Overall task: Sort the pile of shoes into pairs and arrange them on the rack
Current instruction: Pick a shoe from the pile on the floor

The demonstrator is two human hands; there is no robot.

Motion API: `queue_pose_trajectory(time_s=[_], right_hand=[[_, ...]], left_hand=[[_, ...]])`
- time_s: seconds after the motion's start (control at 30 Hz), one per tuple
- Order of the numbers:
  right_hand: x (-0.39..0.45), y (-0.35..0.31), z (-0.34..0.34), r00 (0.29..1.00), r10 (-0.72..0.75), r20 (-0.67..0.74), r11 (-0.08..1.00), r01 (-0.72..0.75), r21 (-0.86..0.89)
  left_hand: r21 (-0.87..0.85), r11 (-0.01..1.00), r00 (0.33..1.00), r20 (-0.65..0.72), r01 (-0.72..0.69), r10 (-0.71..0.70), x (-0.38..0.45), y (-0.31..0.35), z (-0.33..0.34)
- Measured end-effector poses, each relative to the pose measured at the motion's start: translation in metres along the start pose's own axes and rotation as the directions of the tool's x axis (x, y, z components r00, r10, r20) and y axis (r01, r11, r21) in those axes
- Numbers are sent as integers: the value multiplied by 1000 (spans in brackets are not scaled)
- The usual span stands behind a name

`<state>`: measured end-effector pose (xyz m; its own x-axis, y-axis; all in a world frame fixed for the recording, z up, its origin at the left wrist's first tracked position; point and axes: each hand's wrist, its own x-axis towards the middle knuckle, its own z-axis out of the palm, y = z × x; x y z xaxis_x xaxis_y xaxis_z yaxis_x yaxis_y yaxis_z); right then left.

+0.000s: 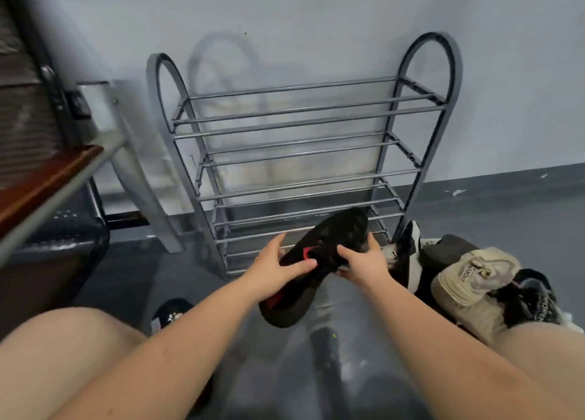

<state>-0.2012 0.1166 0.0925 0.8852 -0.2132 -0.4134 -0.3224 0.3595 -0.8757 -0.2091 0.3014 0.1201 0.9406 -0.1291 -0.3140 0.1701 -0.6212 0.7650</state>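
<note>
we grip black shoe point(319, 261) mid-frame, left hand point(276, 267) and right hand point(361, 261) both clasping it | rack point(297, 153) behind, bare | shoe pile point(468, 280) lower right | bench point(47, 179) upper left

A pale grey wall point(316, 24) fills the far side of the scene, and it meets a darker grey floor point(490, 204) that shows white flecks at the far right. At the left, a desk point(47, 179) with a reddish-brown top and a grey metal edge slants into view, its pale grey leg point(142, 179) running down to the floor. Under it sits a dark chair seat point(63, 245).
</note>
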Motion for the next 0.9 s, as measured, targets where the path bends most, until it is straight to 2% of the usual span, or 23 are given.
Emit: queue_pose_trajectory(time_s=[0.03, 0.17, 0.33, 0.43, 0.53, 0.7, 0.77, 0.9], right_hand=[[-2, 4, 1, 999, 3, 44, 999, -2, -35], [-3, 26, 13, 981, 40, 188, 977, 2, -215], [16, 61, 37, 972, 116, 206, 957, -54, -286], [33, 80, 51, 956, 195, 218, 926, -107, -362], [46, 102, 65, 931, 303, 205, 876, -187, -446], [60, 147, 76, 902, 403, 153, 833, -293, -469], [68, 160, 84, 900, 414, 139, 830, -310, -462], [82, 175, 105, 818, 520, 247, 810, -381, -445]], left_hand=[[-131, 990, 999, 19, 51, -49, 3, -5, 0], [-363, 900, 968, 162, 240, -192, 12, -38, 11], [-528, 792, 944, 64, 306, -323, 23, -90, 21], [-549, 741, 912, 104, 385, -397, 33, -117, 22], [-473, 734, 867, 161, 487, -471, 43, -146, 25], [-442, 700, 805, 96, 561, -585, 55, -190, 32], [-507, 678, 800, 39, 533, -599, 59, -203, 34], [-628, 598, 748, -39, 498, -663, 73, -221, 23]])
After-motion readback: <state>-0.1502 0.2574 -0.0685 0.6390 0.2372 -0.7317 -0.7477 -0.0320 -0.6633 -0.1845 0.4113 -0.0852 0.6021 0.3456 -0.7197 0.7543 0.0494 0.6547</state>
